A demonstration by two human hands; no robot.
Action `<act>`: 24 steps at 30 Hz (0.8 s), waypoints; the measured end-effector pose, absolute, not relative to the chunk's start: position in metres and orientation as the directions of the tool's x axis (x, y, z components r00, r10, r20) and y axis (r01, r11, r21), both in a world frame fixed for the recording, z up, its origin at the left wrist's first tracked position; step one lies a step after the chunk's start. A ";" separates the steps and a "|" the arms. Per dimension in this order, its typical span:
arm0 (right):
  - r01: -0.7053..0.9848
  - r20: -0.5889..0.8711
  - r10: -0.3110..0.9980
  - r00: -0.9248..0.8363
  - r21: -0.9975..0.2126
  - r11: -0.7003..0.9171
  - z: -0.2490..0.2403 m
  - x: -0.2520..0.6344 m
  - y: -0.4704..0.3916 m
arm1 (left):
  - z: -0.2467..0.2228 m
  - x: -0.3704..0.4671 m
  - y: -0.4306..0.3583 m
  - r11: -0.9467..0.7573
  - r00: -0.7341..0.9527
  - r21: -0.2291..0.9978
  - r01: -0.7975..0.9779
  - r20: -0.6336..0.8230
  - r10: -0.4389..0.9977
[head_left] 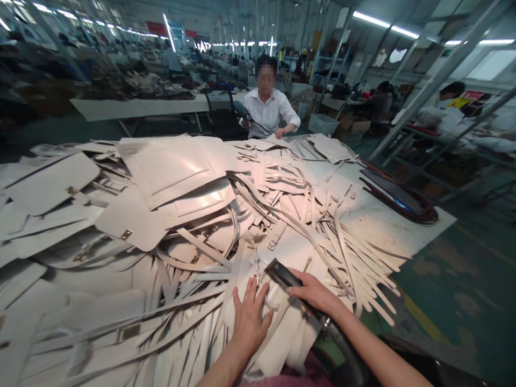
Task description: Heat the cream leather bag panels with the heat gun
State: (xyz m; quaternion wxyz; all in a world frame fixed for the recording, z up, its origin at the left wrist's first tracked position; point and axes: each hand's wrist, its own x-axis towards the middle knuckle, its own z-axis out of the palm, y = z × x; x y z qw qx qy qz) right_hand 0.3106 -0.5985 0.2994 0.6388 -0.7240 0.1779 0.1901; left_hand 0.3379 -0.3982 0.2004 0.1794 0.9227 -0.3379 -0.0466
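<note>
My right hand (312,290) is closed around a long black nozzle (284,273), tilted over the pale leather pieces. A thick, dark hose-like part (344,344) runs back from it under my right forearm; its exact kind is unclear. My left hand (250,317) lies flat with fingers spread on a cream leather bag panel (237,274), left of the nozzle's tip. Small metal hardware and a strap with a buckle (271,245) lie just beyond my fingertips. A crumpled whitish scrap (268,301) shows between my two hands.
Cream bag flaps (169,166) and straps (363,269) cover much of the table (423,234). Dark bag parts (397,196) lie at the right edge. Across the table a person in a white shirt (268,110) holds a dark tool. Metal racks (427,140) stand right.
</note>
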 end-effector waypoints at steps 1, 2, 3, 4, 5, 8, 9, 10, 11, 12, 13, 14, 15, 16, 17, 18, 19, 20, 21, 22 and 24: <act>-0.498 -0.503 0.006 0.864 -0.857 -0.128 0.297 0.322 -0.595 | 0.201 0.335 -0.398 -0.709 0.769 0.368 -0.601 0.026 -0.639; -0.496 -0.503 0.024 0.864 -0.858 -0.136 0.295 0.334 -0.590 | 0.201 0.332 -0.399 -0.710 0.770 0.373 -0.597 0.017 -0.638; -0.490 -0.500 0.035 0.866 -0.860 -0.143 0.293 0.345 -0.585 | 0.202 0.329 -0.400 -0.710 0.771 0.380 -0.593 0.011 -0.637; -0.482 -0.492 0.040 0.870 -0.863 -0.150 0.291 0.356 -0.580 | 0.202 0.327 -0.400 -0.709 0.772 0.390 -0.587 0.008 -0.635; -0.472 -0.482 0.037 0.875 -0.868 -0.154 0.289 0.367 -0.574 | 0.202 0.325 -0.400 -0.705 0.774 0.405 -0.582 0.009 -0.634; -0.445 -0.449 -0.009 0.894 -0.882 -0.155 0.290 0.386 -0.563 | 0.202 0.327 -0.394 -0.689 0.795 0.472 -0.550 0.044 -0.605; -0.439 -0.439 -0.033 0.898 -0.886 -0.149 0.291 0.387 -0.562 | 0.201 0.331 -0.389 -0.687 0.813 0.499 -0.528 0.064 -0.579; -0.436 -0.432 -0.059 0.900 -0.889 -0.143 0.294 0.385 -0.565 | 0.202 0.336 -0.384 -0.688 0.835 0.524 -0.502 0.087 -0.543; -0.435 -0.427 -0.085 0.900 -0.890 -0.135 0.296 0.380 -0.570 | 0.202 0.343 -0.377 -0.693 0.860 0.546 -0.471 0.110 -0.499; -0.440 -0.428 -0.111 0.897 -0.889 -0.126 0.299 0.372 -0.578 | 0.204 0.350 -0.371 -0.696 0.882 0.566 -0.442 0.134 -0.451; -0.448 -0.432 -0.139 0.891 -0.887 -0.116 0.301 0.362 -0.588 | 0.206 0.357 -0.366 -0.696 0.898 0.583 -0.419 0.157 -0.410; -0.460 -0.439 -0.173 0.882 -0.882 -0.104 0.303 0.349 -0.599 | 0.209 0.364 -0.363 -0.689 0.908 0.600 -0.406 0.181 -0.378; -0.475 -0.449 -0.215 0.867 -0.876 -0.089 0.305 0.335 -0.610 | 0.213 0.369 -0.364 -0.672 0.909 0.618 -0.408 0.203 -0.365; -0.490 -0.458 -0.264 0.849 -0.869 -0.071 0.307 0.320 -0.620 | 0.218 0.372 -0.367 -0.640 0.899 0.638 -0.427 0.221 -0.379; -0.507 -0.469 -0.314 0.826 -0.860 -0.048 0.308 0.303 -0.629 | 0.223 0.373 -0.373 -0.592 0.875 0.659 -0.464 0.237 -0.421; -0.526 -0.484 -0.360 0.798 -0.850 -0.023 0.309 0.285 -0.635 | 0.228 0.372 -0.382 -0.528 0.830 0.672 -0.519 0.250 -0.499; -0.544 -0.501 -0.397 0.769 -0.839 0.005 0.310 0.266 -0.638 | 0.233 0.368 -0.393 -0.455 0.760 0.674 -0.582 0.252 -0.599; -0.564 -0.523 -0.421 0.741 -0.825 0.032 0.310 0.247 -0.639 | 0.236 0.362 -0.405 -0.386 0.670 0.663 -0.642 0.240 -0.702; -0.585 -0.551 -0.432 0.715 -0.809 0.063 0.309 0.227 -0.637 | 0.238 0.356 -0.416 -0.336 0.578 0.641 -0.690 0.210 -0.788; -0.598 -0.572 -0.437 0.694 -0.796 0.090 0.306 0.208 -0.633 | 0.238 0.350 -0.427 -0.314 0.503 0.609 -0.729 0.165 -0.848; -0.605 -0.603 -0.422 0.677 -0.782 0.147 0.297 0.173 -0.623 | 0.233 0.340 -0.443 -0.345 0.437 0.528 -0.776 0.057 -0.898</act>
